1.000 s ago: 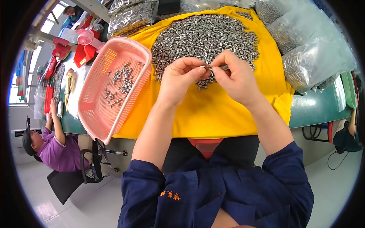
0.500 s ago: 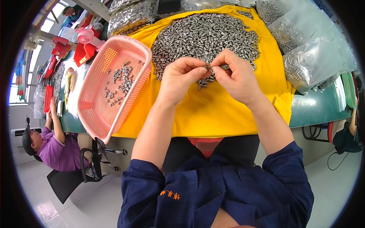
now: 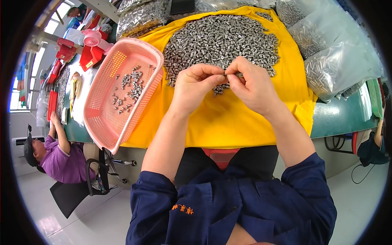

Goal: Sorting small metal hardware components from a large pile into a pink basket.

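Note:
My left hand and my right hand meet fingertip to fingertip over the near edge of a pile of small cylindrical metal parts. Both hands are closed in a pinch. Between the fingertips is a tiny metal part, mostly covered by the fingers, so its exact shape is hidden. The pile is spread over a yellow cloth. To the left of my left hand, a pink perforated plastic basket holds a loose scatter of similar metal parts.
Clear plastic bags full of metal parts lie to the right, and more bags stand at the back left. A dark phone lies at the far edge. Left of the basket are a pink fan, red bins and a seated co-worker in purple.
My fingertips have drawn closer around the small part, and the right fingers have curled in more. Both hands stay over the same spot. The basket and pile look unchanged.

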Demonstrator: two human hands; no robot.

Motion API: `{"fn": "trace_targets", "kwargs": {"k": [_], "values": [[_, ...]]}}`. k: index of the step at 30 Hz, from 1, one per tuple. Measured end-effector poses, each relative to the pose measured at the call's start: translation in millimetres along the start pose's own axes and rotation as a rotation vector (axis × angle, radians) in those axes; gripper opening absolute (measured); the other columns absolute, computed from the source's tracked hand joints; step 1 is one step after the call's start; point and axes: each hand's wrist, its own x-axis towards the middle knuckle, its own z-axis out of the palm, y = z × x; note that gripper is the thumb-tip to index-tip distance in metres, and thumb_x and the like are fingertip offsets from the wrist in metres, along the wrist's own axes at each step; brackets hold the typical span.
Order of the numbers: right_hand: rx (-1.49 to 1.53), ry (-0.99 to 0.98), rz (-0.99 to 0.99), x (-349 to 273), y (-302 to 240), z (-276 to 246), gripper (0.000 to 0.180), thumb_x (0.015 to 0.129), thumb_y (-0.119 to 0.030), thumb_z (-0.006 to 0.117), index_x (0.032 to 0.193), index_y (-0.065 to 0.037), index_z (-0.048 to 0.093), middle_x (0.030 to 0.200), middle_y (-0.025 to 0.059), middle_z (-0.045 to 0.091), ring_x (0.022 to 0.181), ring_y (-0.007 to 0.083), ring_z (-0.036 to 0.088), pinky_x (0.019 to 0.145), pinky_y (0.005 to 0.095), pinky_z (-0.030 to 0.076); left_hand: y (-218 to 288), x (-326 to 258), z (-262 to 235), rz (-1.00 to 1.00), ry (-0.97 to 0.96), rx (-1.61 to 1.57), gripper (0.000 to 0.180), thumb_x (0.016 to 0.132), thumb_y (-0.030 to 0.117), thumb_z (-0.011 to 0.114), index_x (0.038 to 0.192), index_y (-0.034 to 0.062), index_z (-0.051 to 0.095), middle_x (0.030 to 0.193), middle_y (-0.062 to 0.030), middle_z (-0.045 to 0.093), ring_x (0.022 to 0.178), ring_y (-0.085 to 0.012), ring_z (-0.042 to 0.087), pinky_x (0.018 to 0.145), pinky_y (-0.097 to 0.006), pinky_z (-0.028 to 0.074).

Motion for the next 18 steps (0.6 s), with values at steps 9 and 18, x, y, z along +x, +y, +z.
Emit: {"fn": "trace_targets", "kwargs": {"k": [9,18], "values": [[0.058,0.027,-0.029,-1.8,3.6,1.8,0.006,0.077,-0.008,0.05,0.079,-0.004,0.047,0.07,0.0139,0.055,0.066,0.0321,0.055,0.056,0.0379,0.043,1.2,0.4,6.5,-0.01,0.039,0.029,0.013,0.077,-0.005,0.058,0.089,-0.0026,0.058,0.082,-0.0082,0.062,0.076,-0.0134,0.06,0.071,-0.024,0.049],[0.109,0.449,-0.015,-24.4,0.4,-70.7,0.003,0.078,-0.002,0.052,0.08,-0.003,0.049,0.062,0.0056,0.049,0.053,0.0148,0.051,0.048,0.0274,0.04,26.1,54.9,28.5,0.058,0.083,0.195,0.005,0.075,-0.002,0.06,0.08,-0.0007,0.06,0.076,-0.0063,0.063,0.068,-0.0122,0.059,0.065,-0.023,0.049]]}}
